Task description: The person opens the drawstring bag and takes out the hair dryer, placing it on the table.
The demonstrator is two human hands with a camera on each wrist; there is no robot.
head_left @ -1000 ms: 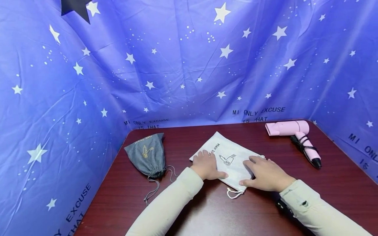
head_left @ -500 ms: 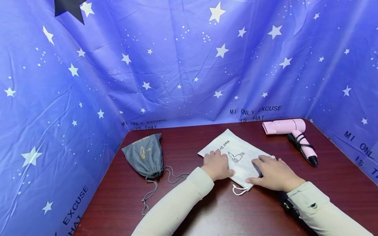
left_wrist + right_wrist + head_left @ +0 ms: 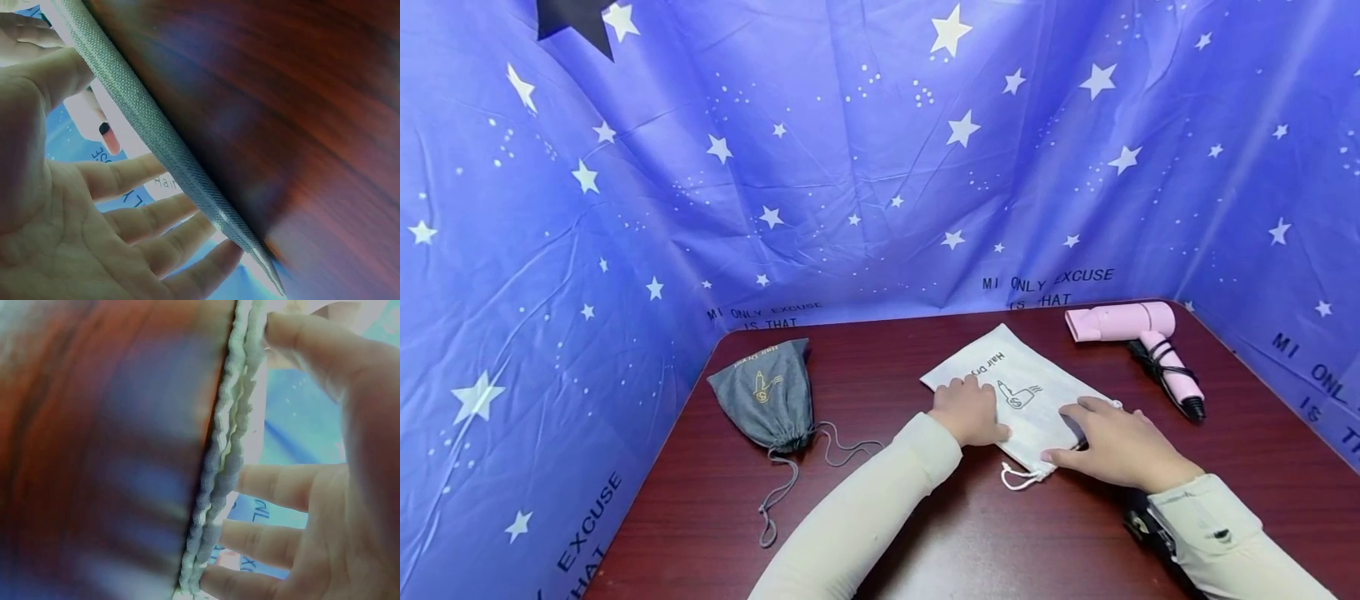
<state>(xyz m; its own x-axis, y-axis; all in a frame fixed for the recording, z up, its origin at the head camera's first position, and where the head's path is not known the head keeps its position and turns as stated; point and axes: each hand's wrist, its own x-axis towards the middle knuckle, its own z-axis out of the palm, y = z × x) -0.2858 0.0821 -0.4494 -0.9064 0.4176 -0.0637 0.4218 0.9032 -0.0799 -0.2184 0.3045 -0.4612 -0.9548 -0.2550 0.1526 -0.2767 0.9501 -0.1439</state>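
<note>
A white drawstring bag with a hair-dryer drawing and lettering lies flat and slanted on the table. My left hand rests on its left edge, thumb toward me. In the left wrist view the fingers reach nearly straight onto the bag's edge. On the bag's gathered right end rests my right hand, its extended fingers touching the ruffled mouth in the right wrist view. The bag's white cord trails toward me. Whether anything is inside is hidden.
To the left lies a grey drawstring bag with loose cords. A pink hair dryer, its black cable wound at the handle, lies at the back right. Blue star-printed cloth hangs behind and beside the dark red table.
Both hands and the white bag have slid to the right, toward the hair dryer. The grey bag and the hair dryer stay put; the head view shifted slightly at first.
</note>
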